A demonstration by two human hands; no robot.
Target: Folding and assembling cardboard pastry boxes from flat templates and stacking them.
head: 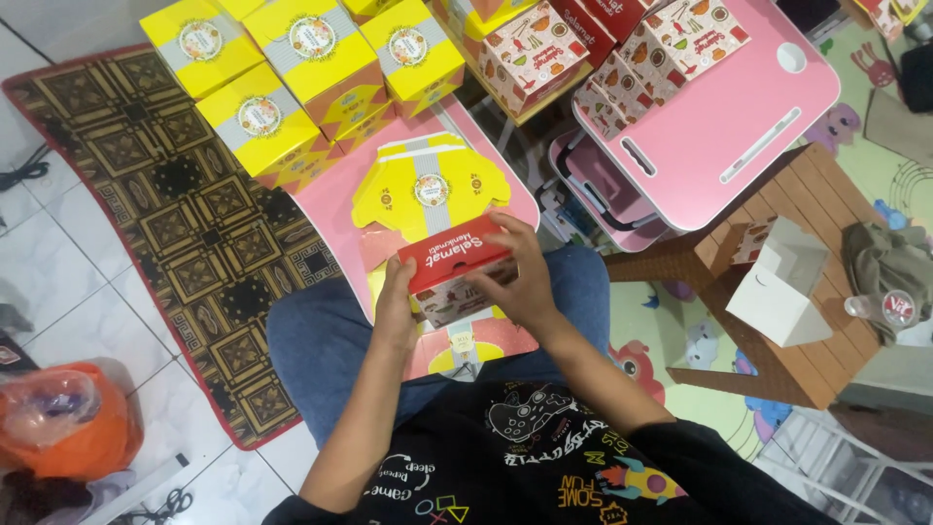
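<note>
Head view looks down on a seated person's lap, with a dark patterned rug (194, 233) spread over the tiled floor (49, 243) to one side, likely to give the work a soft base. Across the top a pink folding table (748, 107) carries patterned white cartons (671, 44), and beside it finished yellow boxes (292, 68) stand packed close together in rows, stacked out of the way of the lap. A wooden stool (777, 321) off to the right bears an open white box (787, 282) and a crumpled grey cloth (889, 267). A smaller pink lap board (330, 209) lies over the knees as a work surface, with a flat unfolded yellow box blank (428, 190) on it, kept within reach. Just above that board, the red-lidded small box (455, 272) is held in the air between both hands: the left hand (394, 297) is clamped on its left end, and the right hand (520, 277) grips the right end, fingers curled over the lid, pressing it down
</note>
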